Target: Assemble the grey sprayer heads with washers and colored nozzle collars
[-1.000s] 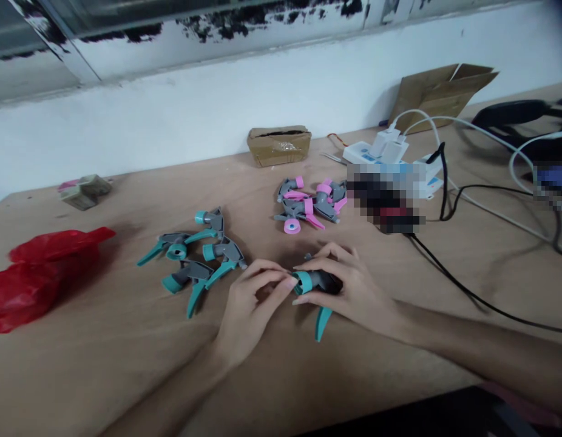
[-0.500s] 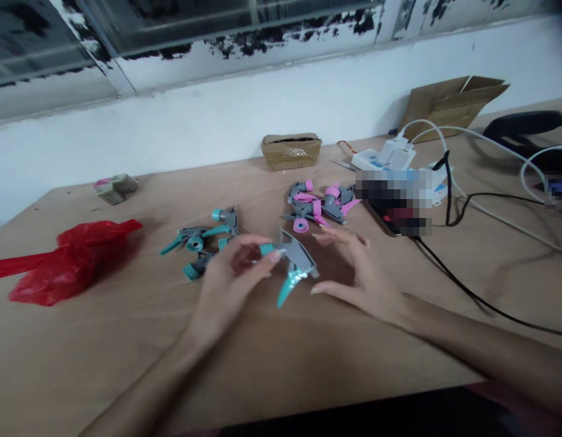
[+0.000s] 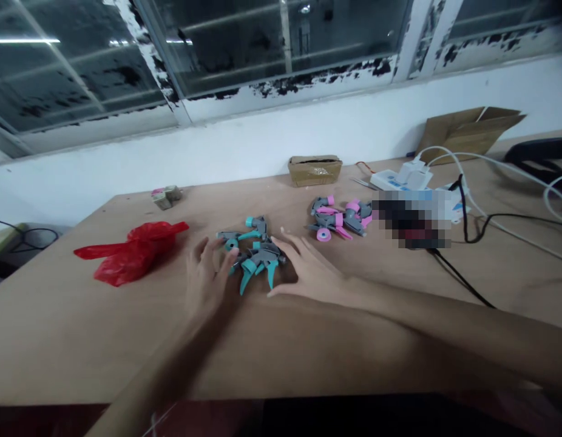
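Several grey and teal spray bottle trigger heads lie in a pile on the wooden table, between my two hands. My left hand is at the left side of this pile, fingers apart and curved around its edge. At the right side, my right hand is spread, with thumb and fingers apart close to the nearest teal heads. Whether the fingertips touch the heads I cannot tell. Farther back to the right is a second pile of grey and pink trigger heads.
A crumpled red plastic bag lies left of the teal pile. Against the wall stand a small cardboard box and a larger open carton. A white power strip with plugs and cables occupies the right side. Small blocks sit at the back left.
The teal trigger head that my left hand held up now lies among the others, let go. Both hands have come to the pile's sides, and the view has shifted left and up.
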`<state>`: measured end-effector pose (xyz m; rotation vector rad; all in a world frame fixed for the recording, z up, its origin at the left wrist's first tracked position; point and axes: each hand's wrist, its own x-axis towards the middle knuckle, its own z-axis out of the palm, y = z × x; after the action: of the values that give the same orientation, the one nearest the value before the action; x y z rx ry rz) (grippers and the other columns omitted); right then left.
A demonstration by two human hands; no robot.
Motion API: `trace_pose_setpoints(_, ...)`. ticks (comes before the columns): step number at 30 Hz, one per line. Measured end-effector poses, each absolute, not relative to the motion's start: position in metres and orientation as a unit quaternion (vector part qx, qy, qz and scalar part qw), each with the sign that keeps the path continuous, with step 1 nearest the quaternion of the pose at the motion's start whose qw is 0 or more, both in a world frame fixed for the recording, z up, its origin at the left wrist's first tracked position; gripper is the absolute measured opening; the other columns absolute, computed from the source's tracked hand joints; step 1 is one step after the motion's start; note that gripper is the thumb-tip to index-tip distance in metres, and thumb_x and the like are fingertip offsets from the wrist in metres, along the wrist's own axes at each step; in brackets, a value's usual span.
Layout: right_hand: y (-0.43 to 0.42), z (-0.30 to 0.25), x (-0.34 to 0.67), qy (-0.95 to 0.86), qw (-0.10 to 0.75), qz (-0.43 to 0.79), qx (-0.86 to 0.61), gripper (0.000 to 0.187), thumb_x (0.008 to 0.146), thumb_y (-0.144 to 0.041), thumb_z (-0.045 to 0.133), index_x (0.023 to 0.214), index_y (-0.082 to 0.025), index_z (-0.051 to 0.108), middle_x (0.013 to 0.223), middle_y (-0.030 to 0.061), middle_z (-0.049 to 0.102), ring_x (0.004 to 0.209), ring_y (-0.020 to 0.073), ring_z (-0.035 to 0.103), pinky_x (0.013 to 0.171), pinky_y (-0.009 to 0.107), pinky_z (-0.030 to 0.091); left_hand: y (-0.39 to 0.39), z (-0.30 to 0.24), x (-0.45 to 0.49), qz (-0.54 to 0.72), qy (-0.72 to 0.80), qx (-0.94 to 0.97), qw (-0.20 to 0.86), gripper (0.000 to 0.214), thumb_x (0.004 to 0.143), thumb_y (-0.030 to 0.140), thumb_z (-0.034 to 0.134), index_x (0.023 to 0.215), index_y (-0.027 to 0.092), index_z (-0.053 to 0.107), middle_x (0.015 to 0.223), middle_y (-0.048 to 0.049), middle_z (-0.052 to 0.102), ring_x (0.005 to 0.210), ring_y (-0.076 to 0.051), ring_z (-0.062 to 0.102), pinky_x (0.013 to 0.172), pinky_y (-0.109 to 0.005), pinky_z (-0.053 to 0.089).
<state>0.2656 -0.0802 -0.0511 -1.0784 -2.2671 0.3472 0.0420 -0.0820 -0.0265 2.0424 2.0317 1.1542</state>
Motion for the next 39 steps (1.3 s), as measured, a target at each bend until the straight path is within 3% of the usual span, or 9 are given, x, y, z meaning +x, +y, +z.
trace_pose_setpoints(2, -0.069, -0.049, 0.255, -0.862, 0.288, 0.118, -0.401, 0.109, 0.059, -0.073, 0.06, 0.142, -0.014, 0.02, 0.148, 0.0181, 0.016, 0.136, 0.035, 0.014, 0.108, 0.053, 0.021, -0.076, -0.032, 0.03, 0.379, 0.672, 0.636, 0.021, 0.045, 0.083, 0.047, 0.05, 0.121, 0.022, 0.052, 0.139, -0.0114, 0.036, 0.131, -0.032, 0.028, 0.107, -0.053, 0.023)
trace_pose_setpoints(6, -0.053, -0.052, 0.245, -0.883, 0.243, 0.105, -0.388, 0.116, 0.053, -0.077, 0.058, 0.144, -0.019, 0.016, 0.15, 0.0187, 0.01, 0.137, 0.0394, 0.005, 0.106, 0.062, 0.011, -0.054, -0.045, 0.013, 0.37, 0.685, 0.624, 0.069, 0.043, 0.087, 0.05, 0.042, 0.122, 0.027, 0.051, 0.135, -0.0082, 0.045, 0.133, -0.03, 0.029, 0.106, -0.053, 0.026)
trace_pose_setpoints(10, -0.047, -0.057, 0.243, -0.876, 0.221, 0.127, -0.41, 0.115, 0.053, -0.078, 0.057, 0.144, -0.022, 0.015, 0.15, 0.0193, 0.008, 0.136, 0.0418, 0.005, 0.104, 0.063, 0.013, -0.032, -0.053, 0.017, 0.372, 0.678, 0.626, 0.101, 0.052, 0.085, 0.054, 0.041, 0.126, 0.023, 0.05, 0.138, -0.0105, 0.043, 0.131, -0.029, 0.033, 0.107, -0.049, 0.026)
trace_pose_setpoints(16, -0.06, -0.056, 0.242, -0.868, 0.252, 0.14, -0.404, 0.112, 0.056, -0.08, 0.053, 0.144, -0.021, 0.016, 0.15, 0.017, 0.012, 0.136, 0.0392, 0.01, 0.105, 0.061, 0.016, -0.007, -0.052, 0.036, 0.387, 0.642, 0.65, 0.121, 0.046, 0.085, 0.05, 0.044, 0.114, 0.018, 0.059, 0.124, -0.0108, 0.057, 0.121, -0.026, 0.047, 0.104, -0.04, 0.032)
trace_pose_setpoints(21, -0.071, -0.054, 0.24, -0.877, 0.246, 0.12, -0.395, 0.109, 0.054, -0.082, 0.05, 0.143, -0.026, 0.021, 0.151, 0.0142, 0.012, 0.136, 0.0402, 0.01, 0.102, 0.065, 0.016, 0.012, -0.053, 0.043, 0.401, 0.635, 0.65, 0.114, 0.032, 0.088, 0.037, 0.05, 0.111, 0.015, 0.057, 0.117, -0.0101, 0.057, 0.107, -0.024, 0.055, 0.092, -0.045, 0.043)
trace_pose_setpoints(25, -0.072, -0.055, 0.235, -0.869, 0.255, 0.09, -0.414, 0.086, 0.07, -0.076, 0.042, 0.141, -0.029, 0.026, 0.15, 0.012, 0.015, 0.136, 0.0375, 0.013, 0.103, 0.062, 0.021, 0.019, -0.054, 0.044, 0.408, 0.634, 0.648, 0.109, 0.029, 0.089, 0.029, 0.052, 0.114, 0.015, 0.053, 0.114, -0.0091, 0.056, 0.097, -0.021, 0.058, 0.081, -0.041, 0.05)
trace_pose_setpoints(29, -0.065, -0.056, 0.229, -0.847, 0.281, 0.059, -0.448, 0.059, 0.088, -0.048, 0.041, 0.141, -0.025, 0.027, 0.148, 0.0146, 0.021, 0.133, 0.0349, 0.023, 0.102, 0.054, 0.029, 0.017, -0.054, 0.042, 0.419, 0.639, 0.637, 0.103, 0.03, 0.088, 0.029, 0.053, 0.114, 0.014, 0.053, 0.114, -0.0091, 0.056, 0.096, -0.021, 0.058, 0.08, -0.041, 0.05)
trace_pose_setpoints(34, -0.05, -0.057, 0.232, -0.83, 0.309, 0.069, -0.458, 0.059, 0.086, -0.043, 0.048, 0.137, -0.019, 0.033, 0.14, 0.0163, 0.033, 0.126, 0.029, 0.037, 0.1, 0.045, 0.038, 0.012, -0.054, 0.039, 0.425, 0.64, 0.632, 0.099, 0.027, 0.089, 0.031, 0.052, 0.109, 0.013, 0.055, 0.109, -0.0082, 0.059, 0.094, -0.02, 0.059, 0.081, -0.041, 0.05)
trace_pose_setpoints(39, -0.037, -0.058, 0.23, -0.817, 0.319, 0.069, -0.476, 0.066, 0.085, -0.056, 0.043, 0.136, -0.015, 0.035, 0.141, 0.0181, 0.031, 0.13, 0.0308, 0.032, 0.1, 0.046, 0.038, 0.005, -0.051, 0.043, 0.432, 0.635, 0.636, 0.073, 0.029, 0.087, 0.037, 0.049, 0.099, 0.014, 0.062, 0.102, -0.0094, 0.063, 0.098, -0.023, 0.059, 0.089, -0.039, 0.045)
